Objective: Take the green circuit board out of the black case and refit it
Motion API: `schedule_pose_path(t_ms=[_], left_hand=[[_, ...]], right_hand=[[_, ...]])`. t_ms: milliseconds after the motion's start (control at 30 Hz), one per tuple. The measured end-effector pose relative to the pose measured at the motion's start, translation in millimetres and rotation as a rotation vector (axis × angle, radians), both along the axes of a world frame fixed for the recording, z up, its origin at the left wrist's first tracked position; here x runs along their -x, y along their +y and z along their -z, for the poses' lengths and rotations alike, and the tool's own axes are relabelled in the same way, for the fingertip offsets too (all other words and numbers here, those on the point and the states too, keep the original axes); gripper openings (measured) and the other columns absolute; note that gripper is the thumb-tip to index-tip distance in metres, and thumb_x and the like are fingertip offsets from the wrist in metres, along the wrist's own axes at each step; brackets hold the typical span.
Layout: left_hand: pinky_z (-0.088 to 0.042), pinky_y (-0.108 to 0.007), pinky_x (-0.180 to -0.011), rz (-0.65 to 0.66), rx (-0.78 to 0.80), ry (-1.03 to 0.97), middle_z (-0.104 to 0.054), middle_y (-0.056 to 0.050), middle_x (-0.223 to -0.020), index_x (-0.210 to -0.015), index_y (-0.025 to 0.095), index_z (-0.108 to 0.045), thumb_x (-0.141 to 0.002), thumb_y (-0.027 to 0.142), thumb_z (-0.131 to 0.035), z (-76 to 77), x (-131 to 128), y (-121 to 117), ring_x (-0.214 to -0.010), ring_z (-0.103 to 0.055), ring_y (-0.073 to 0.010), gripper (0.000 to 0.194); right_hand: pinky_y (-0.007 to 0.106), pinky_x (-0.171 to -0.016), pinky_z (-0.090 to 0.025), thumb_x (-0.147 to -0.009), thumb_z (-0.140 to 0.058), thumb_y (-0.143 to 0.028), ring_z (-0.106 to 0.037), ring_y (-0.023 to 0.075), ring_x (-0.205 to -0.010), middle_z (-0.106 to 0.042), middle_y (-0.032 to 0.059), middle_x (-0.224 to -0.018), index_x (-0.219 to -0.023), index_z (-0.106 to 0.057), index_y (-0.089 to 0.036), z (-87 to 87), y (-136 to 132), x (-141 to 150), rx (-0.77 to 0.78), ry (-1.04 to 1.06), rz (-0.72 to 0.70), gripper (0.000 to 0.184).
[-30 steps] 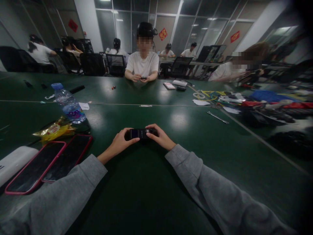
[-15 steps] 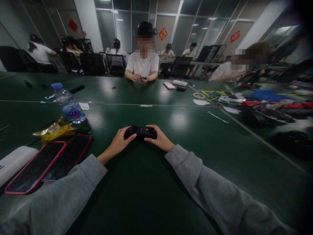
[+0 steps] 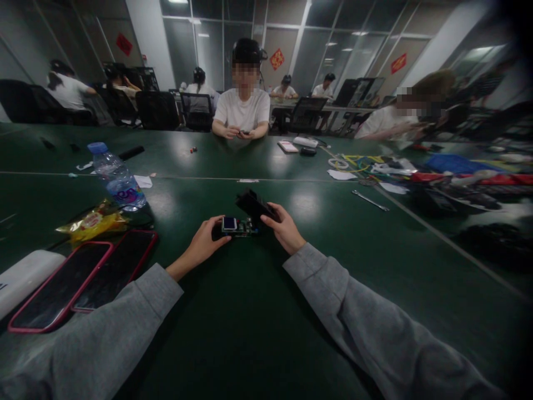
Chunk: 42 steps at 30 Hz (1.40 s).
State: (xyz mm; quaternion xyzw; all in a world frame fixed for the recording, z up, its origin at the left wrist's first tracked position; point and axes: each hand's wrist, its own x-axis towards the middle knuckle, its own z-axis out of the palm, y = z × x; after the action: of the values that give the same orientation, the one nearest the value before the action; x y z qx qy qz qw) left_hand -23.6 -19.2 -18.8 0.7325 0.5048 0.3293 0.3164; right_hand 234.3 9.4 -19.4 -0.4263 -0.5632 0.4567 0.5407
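Observation:
A small opened device lies on the green table (image 3: 258,311) in front of me. Its lower part (image 3: 237,225) shows a green circuit board with a little blue screen. My left hand (image 3: 205,241) pinches that lower part at its left end. My right hand (image 3: 283,226) grips the black top cover (image 3: 255,205), which is tilted up and to the right, clear of the board. Both my arms are in grey sleeves.
Two red-edged phones (image 3: 83,278) and a white box (image 3: 25,275) lie at my left, with a yellow snack wrapper (image 3: 92,220) and a water bottle (image 3: 117,179) behind. A metal tool (image 3: 370,200), cables and clutter sit at right. A person in white (image 3: 244,111) sits opposite.
The device was closed and held flat by both hands. Now my right hand has lifted the black cover off, and the circuit board and screen are exposed.

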Motion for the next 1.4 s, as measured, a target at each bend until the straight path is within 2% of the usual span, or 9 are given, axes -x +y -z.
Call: schedule_pose_path(t_ms=[133,300,433,900,1400], left_hand=[[-0.041,-0.051,-0.103,0.000,0.007,0.007,-0.053,-0.011,-0.131,-0.133,0.022,-0.045,-0.082,0.036,-0.065,-3.0,0.1,-1.7,-0.122,-0.052,-0.0270,0.057],[-0.040,-0.049,-0.105,-0.010,-0.007,-0.013,-0.051,-0.011,-0.133,-0.132,0.022,-0.045,-0.082,0.034,-0.065,0.7,0.9,0.3,-0.123,-0.051,-0.0257,0.055],[-0.041,-0.049,-0.105,-0.017,-0.007,-0.013,-0.050,-0.012,-0.133,-0.133,0.021,-0.044,-0.083,0.033,-0.064,1.4,1.0,1.0,-0.123,-0.052,-0.0254,0.055],[-0.043,-0.053,-0.102,-0.028,0.026,0.019,-0.049,-0.013,-0.135,-0.133,0.022,-0.044,-0.083,0.034,-0.063,-1.0,1.3,-0.4,-0.124,-0.051,-0.0286,0.055],[-0.042,-0.051,-0.103,-0.023,-0.023,0.037,-0.051,-0.012,-0.131,-0.132,0.021,-0.044,-0.083,0.032,-0.063,2.4,1.0,2.2,-0.122,-0.052,-0.0264,0.054]], right_hand=[[0.043,-0.100,-0.046,-0.074,-0.071,-0.046,-0.056,0.0241,-0.114,-0.058,0.0072,-0.121,-0.117,-0.048,-0.024,8.2,5.4,-1.2,0.014,-0.017,0.206,0.054],[0.045,-0.095,-0.046,-0.071,-0.075,-0.041,-0.057,0.0255,-0.105,-0.060,0.0079,-0.115,-0.116,-0.052,-0.023,11.7,-0.2,0.9,-0.151,-0.267,0.266,0.054],[0.048,-0.094,-0.044,-0.071,-0.074,-0.036,-0.057,0.0269,-0.103,-0.060,0.0078,-0.112,-0.116,-0.053,-0.023,15.0,-1.2,-0.9,-0.158,-0.369,0.334,0.051],[0.051,-0.094,-0.042,-0.072,-0.071,-0.030,-0.054,0.0291,-0.106,-0.059,0.0091,-0.112,-0.114,-0.051,-0.022,20.0,0.7,-3.0,-0.140,-0.524,0.327,0.047],[0.054,-0.097,-0.041,-0.072,-0.069,-0.029,-0.052,0.0305,-0.111,-0.056,0.0103,-0.116,-0.116,-0.050,-0.023,21.5,0.2,-1.8,-0.166,-0.533,0.346,0.048]])
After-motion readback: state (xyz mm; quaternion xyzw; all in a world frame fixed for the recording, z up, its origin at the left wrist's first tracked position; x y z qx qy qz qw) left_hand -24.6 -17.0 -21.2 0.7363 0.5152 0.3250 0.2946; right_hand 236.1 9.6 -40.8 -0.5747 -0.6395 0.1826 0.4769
